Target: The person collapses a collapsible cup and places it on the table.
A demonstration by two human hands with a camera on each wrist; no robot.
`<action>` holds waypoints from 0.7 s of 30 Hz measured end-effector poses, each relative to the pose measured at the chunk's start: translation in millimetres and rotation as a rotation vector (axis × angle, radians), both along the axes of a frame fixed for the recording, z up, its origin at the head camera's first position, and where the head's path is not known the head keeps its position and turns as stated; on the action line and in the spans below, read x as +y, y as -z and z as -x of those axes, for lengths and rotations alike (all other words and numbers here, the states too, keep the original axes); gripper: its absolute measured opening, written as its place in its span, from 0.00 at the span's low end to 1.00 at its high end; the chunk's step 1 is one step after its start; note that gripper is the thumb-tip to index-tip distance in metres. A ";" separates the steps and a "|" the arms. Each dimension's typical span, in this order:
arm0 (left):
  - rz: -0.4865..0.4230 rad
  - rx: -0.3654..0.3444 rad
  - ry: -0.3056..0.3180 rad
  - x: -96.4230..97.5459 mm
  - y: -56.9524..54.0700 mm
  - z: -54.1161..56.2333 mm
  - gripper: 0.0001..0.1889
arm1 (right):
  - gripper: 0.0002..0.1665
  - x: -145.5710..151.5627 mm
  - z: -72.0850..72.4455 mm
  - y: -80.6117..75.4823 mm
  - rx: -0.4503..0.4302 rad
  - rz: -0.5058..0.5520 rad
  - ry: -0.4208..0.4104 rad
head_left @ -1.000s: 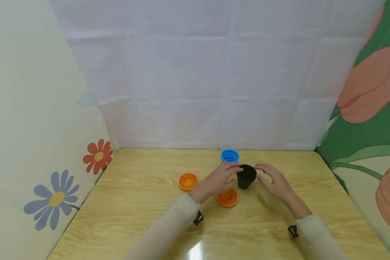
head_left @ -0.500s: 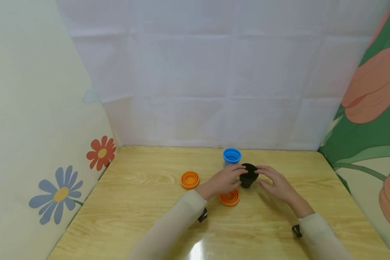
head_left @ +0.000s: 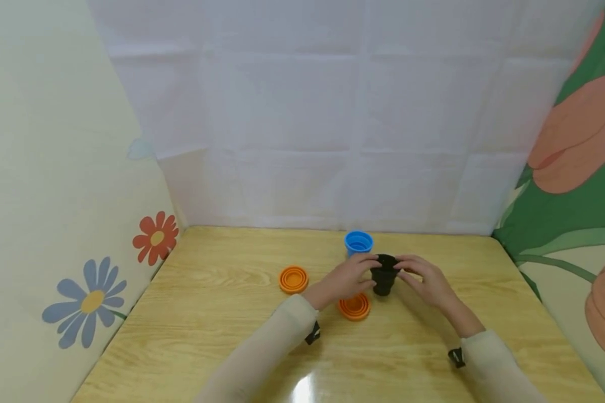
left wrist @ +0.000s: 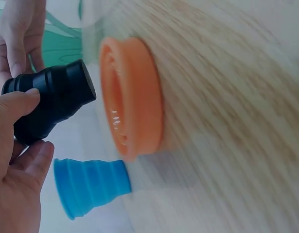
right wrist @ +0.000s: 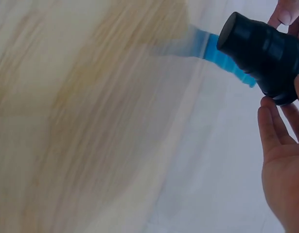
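closest in, pale sleeves (head_left: 262, 352) reach across the wood-grain counter (head_left: 206, 313), a flattened orange cup (head_left: 354, 309) lying just beside the left wrist. and here's the grip: left hand (head_left: 344, 279) and right hand (head_left: 427, 283) both on the black cup (head_left: 383, 282), fingers half-curled, thumbs against its side, spread only as wide as it needs, and it's up off the counter, mouth upward! a second orange cup (head_left: 293, 280) sits leftward, a blue cup (head_left: 358, 243) stands tall beyond, white sheet (head_left: 282, 112) behind.
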State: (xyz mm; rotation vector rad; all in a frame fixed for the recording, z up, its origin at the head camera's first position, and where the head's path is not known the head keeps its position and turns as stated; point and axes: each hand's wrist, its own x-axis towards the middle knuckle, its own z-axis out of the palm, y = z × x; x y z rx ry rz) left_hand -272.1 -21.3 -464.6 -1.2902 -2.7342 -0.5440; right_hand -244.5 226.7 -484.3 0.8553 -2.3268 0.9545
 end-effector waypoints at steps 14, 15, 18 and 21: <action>-0.384 -0.135 0.011 -31.6 -12.3 -24.0 0.14 | 0.13 -22.6 -28.2 -21.0 -0.464 0.307 -0.152; -0.419 -0.173 0.008 -34.9 -13.2 -27.3 0.15 | 0.14 -25.2 -30.2 -21.6 -0.463 0.313 -0.185; -0.503 -0.301 0.006 -44.2 -15.5 -36.7 0.16 | 0.16 -33.6 -34.8 -22.6 -0.432 0.281 -0.259; -0.551 -0.399 0.015 -51.0 -17.1 -43.3 0.16 | 0.16 -41.6 -38.6 -24.3 -0.425 0.256 -0.285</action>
